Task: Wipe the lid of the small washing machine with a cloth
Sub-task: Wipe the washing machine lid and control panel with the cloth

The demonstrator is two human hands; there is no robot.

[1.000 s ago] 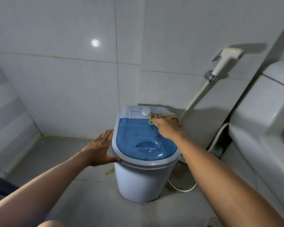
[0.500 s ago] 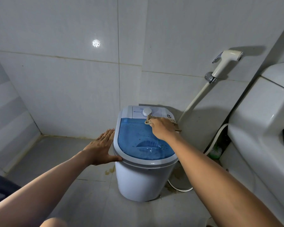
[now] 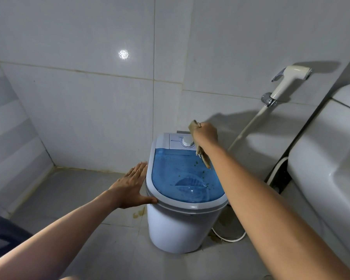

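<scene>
The small white washing machine (image 3: 176, 225) stands on the tiled floor against the wall. Its translucent blue lid (image 3: 180, 174) carries scattered brownish-green specks. A white dial (image 3: 187, 141) sits on the panel behind the lid. My right hand (image 3: 205, 133) is raised above the back right of the machine, shut on a beige cloth (image 3: 203, 157) that hangs down from the fist over the lid's far right part. My left hand (image 3: 130, 187) lies flat with fingers spread against the machine's left rim, thumb on the grey edge.
A white bidet sprayer (image 3: 289, 77) hangs on the wall at right, its hose (image 3: 245, 130) running down behind the machine. A white toilet tank (image 3: 331, 158) fills the right side. A white cable (image 3: 230, 238) loops on the floor. A dark object (image 3: 0, 231) sits at lower left.
My right hand has lifted off the lid's back edge and risen above the dial, and the cloth now dangles from it. My left hand stays on the left rim.
</scene>
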